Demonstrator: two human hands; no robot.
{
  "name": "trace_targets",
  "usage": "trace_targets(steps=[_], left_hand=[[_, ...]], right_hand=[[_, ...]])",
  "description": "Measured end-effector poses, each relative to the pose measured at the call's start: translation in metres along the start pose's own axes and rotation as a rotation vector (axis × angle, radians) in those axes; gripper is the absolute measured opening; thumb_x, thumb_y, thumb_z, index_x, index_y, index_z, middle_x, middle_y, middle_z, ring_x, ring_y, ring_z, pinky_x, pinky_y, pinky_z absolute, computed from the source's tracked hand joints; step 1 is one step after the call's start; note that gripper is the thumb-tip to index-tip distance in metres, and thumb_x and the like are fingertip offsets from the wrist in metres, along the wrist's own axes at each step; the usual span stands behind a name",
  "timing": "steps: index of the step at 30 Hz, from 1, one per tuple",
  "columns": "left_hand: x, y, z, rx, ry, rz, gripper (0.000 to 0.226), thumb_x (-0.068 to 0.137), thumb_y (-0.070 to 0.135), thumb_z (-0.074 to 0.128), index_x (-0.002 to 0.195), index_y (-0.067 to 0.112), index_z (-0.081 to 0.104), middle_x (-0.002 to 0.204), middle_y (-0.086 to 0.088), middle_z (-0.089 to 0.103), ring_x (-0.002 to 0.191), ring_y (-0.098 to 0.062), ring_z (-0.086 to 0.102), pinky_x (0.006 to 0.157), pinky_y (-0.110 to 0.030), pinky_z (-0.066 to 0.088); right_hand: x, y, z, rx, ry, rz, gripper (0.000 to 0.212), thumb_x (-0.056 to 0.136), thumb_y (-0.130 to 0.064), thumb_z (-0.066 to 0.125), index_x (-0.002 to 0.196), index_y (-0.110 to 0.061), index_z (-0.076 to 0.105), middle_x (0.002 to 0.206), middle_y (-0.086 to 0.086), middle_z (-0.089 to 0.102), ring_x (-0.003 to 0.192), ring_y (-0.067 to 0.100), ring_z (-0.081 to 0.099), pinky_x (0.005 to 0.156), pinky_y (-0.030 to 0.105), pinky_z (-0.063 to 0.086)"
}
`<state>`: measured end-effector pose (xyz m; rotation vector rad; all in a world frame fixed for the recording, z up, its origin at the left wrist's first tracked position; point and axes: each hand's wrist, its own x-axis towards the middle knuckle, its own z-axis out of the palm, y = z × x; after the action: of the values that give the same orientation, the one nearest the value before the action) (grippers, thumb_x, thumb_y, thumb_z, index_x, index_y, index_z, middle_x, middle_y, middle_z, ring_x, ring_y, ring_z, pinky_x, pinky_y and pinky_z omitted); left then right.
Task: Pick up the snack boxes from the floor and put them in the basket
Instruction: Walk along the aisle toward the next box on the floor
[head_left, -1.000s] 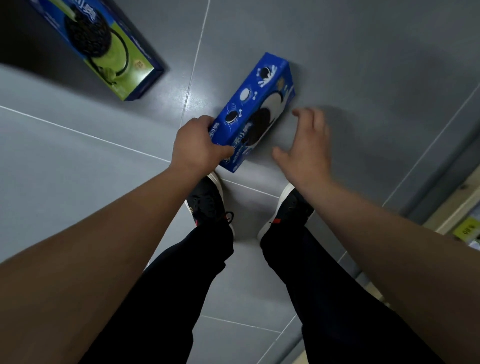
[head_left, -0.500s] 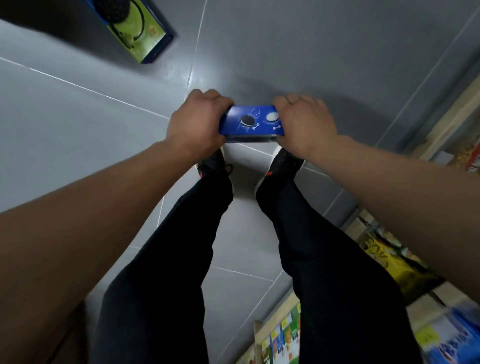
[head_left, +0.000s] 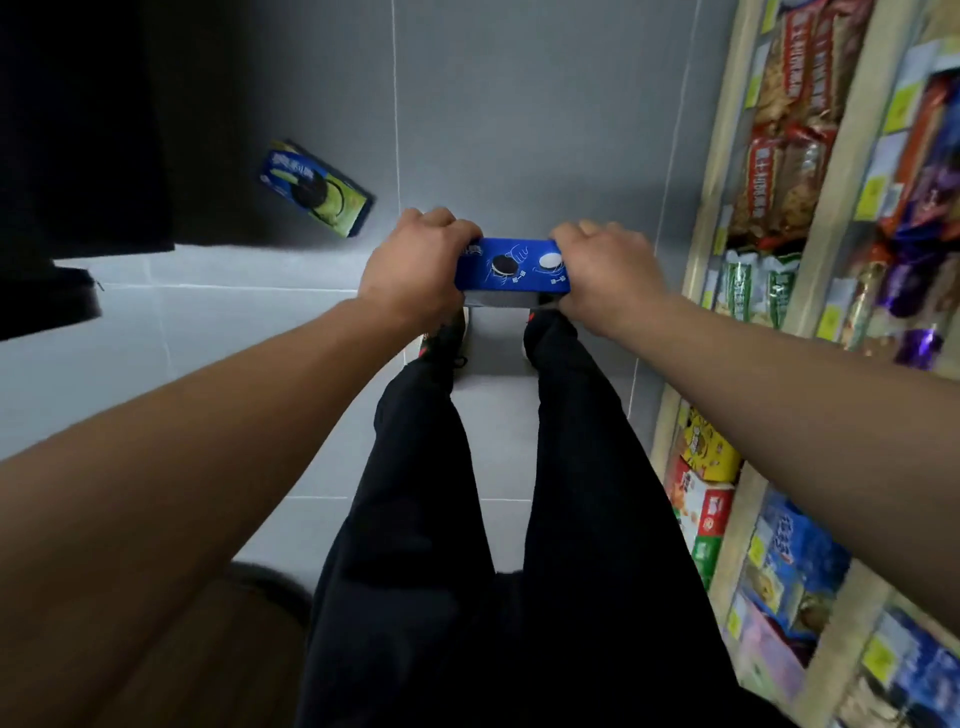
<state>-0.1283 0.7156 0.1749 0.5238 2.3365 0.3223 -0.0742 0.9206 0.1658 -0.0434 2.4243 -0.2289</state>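
Grey tile covers the floor (head_left: 519, 104), crossed by thin pale grout lines, darker in the upper left and brighter in a band across the middle left. Along the right edge runs a pale wooden shelf unit (head_left: 852, 171), its compartments packed with goods: red-and-brown snack packets in the upper bays, green-and-white packets and purple wrappers below them, then yellow, red and green cartons lower down, and blue packs in the lowest bays, with small yellow price tags along the rails. Black trousers (head_left: 498, 519) fill the lower middle, ending in dark shoes (head_left: 447, 338) that stand on the tile just below the hands. Both bare forearms reach forward from the lower corners and converge at the centre. Between the hands, held level above the shoes and clear of the floor, is the blue snack box (head_left: 511, 267), its long side face turned up toward the camera with a dark biscuit and a white disc printed on it. The left hand (head_left: 415, 265) covers the box's left end, knuckles up, its fingers (head_left: 441, 223) curled over the far edge in a firm grip. The right hand (head_left: 608, 270) mirrors it on the right end, its fingers likewise wrapped over the far side. A second snack box (head_left: 317, 187), blue and green with a dark biscuit pictured, lies flat on the floor to the upper left, well apart from the hands.
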Motion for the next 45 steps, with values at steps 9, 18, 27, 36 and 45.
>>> trace_targets(steps=[9,18,27,36,45], left_hand=[[-0.086,0.063,-0.045,0.301,-0.164,0.433,0.049,0.08,0.022,0.068,0.127,0.026,0.055,0.12,-0.002,0.056,0.11,-0.028,0.048,0.082,-0.043,0.051],[-0.159,0.151,-0.006,0.63,-0.374,0.87,0.053,0.074,0.033,0.072,0.125,0.033,0.055,0.115,0.003,0.055,0.11,-0.024,0.048,0.079,-0.04,0.052],[-0.28,0.25,0.08,0.924,-0.535,1.357,0.046,0.075,0.031,0.072,0.119,0.026,0.06,0.109,-0.003,0.059,0.103,-0.027,0.055,0.083,-0.04,0.052],[-0.448,0.297,0.193,1.033,-0.574,1.754,0.056,0.062,0.041,0.061,0.115,0.023,0.063,0.098,-0.006,0.064,0.092,-0.03,0.061,0.078,-0.041,0.053],[-0.62,0.349,0.294,1.082,-0.754,2.046,0.041,0.067,0.036,0.066,0.106,0.027,0.062,0.095,-0.002,0.061,0.093,-0.025,0.059,0.077,-0.038,0.053]], right_hand=[[-0.175,-0.058,0.007,0.339,0.115,0.449,0.043,0.076,-0.026,0.073,0.114,-0.019,0.054,0.11,0.005,0.061,0.103,0.032,0.058,0.079,0.037,0.042],[-0.325,-0.115,0.091,0.66,0.28,0.851,0.034,0.077,-0.033,0.07,0.105,-0.021,0.055,0.101,0.004,0.062,0.091,0.031,0.062,0.071,0.036,0.042],[-0.472,-0.199,0.178,0.891,0.452,1.242,0.048,0.076,-0.034,0.072,0.116,-0.018,0.052,0.106,0.004,0.062,0.09,0.026,0.061,0.073,0.035,0.048],[-0.627,-0.29,0.272,1.001,0.572,1.527,0.055,0.077,-0.042,0.072,0.121,-0.017,0.051,0.111,0.004,0.063,0.096,0.025,0.061,0.078,0.036,0.051],[-0.764,-0.374,0.347,1.13,0.591,1.841,0.041,0.073,-0.033,0.069,0.11,-0.023,0.055,0.101,0.001,0.062,0.09,0.024,0.06,0.075,0.034,0.05]])
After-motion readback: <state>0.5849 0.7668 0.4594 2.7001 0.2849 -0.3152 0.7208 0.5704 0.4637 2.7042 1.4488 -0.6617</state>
